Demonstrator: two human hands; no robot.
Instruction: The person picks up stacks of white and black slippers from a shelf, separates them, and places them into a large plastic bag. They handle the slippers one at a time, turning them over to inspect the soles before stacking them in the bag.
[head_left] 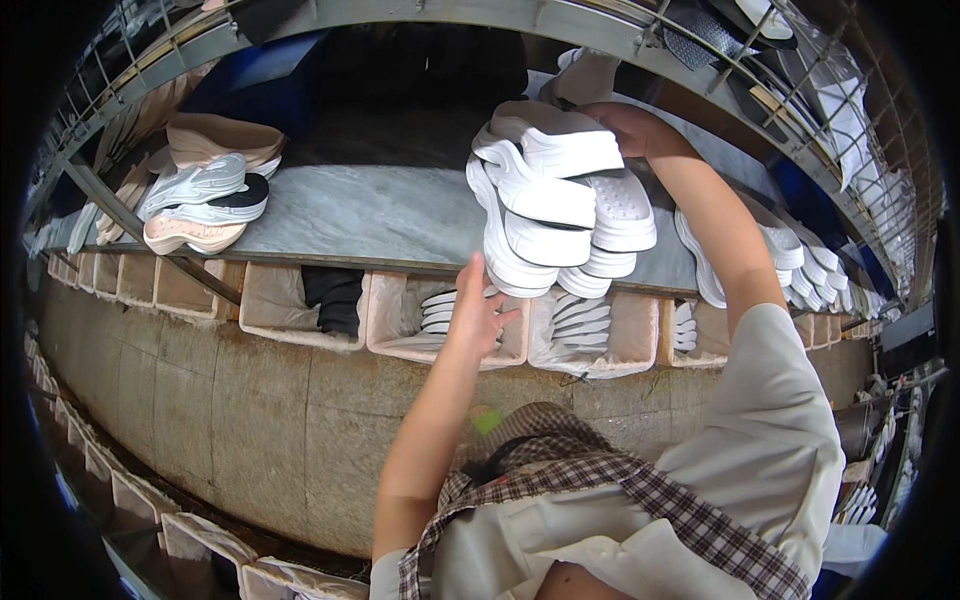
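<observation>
White soles: the stacked pile (555,200) sits right of the middle of my grey bench (370,215), its lowest soles jutting over the front edge.
Left hand: mine (482,318) is just beyond the front edge, below the pile's left side, fingers spread and uncurled; whether a fingertip touches a sole, I cannot tell.
Right hand: mine (628,128) reaches around behind the pile, toward the back edge; its fingers are partly hidden, so I cannot tell if they grip.
Grey sole: one (585,80) stands just beyond my right hand.
Left pile: pinkish, silvery and beige soles (205,190) lie toward the bench's left end.
Right pile: more white soles (815,260) lie beyond my right forearm.
Bins: two lined ones (505,350) (620,355) under the front edge hold white soles.
</observation>
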